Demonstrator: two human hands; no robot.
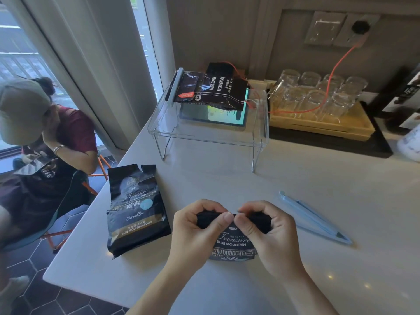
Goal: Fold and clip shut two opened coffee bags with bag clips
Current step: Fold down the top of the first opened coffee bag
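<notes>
A black coffee bag (pixel 233 245) stands on the white counter in front of me, its top rolled down. My left hand (pixel 195 228) and my right hand (pixel 270 230) both pinch that folded top edge, thumbs meeting in the middle. A second black coffee bag (pixel 136 210) lies flat to the left with its top open. A long light-blue bag clip (pixel 316 218) rests on the counter to the right of my hands. A third bag (pixel 211 92), closed with a pale clip (pixel 176 84), lies on a clear acrylic shelf (pixel 204 135) at the back.
A tablet (pixel 213 115) glows under the acrylic shelf. Several upturned glasses (pixel 318 94) stand on a yellow tray (pixel 322 126) at the back right, with an orange cable across them. A seated person (pixel 45 133) is to the left, beyond the counter's left edge (pixel 91 214).
</notes>
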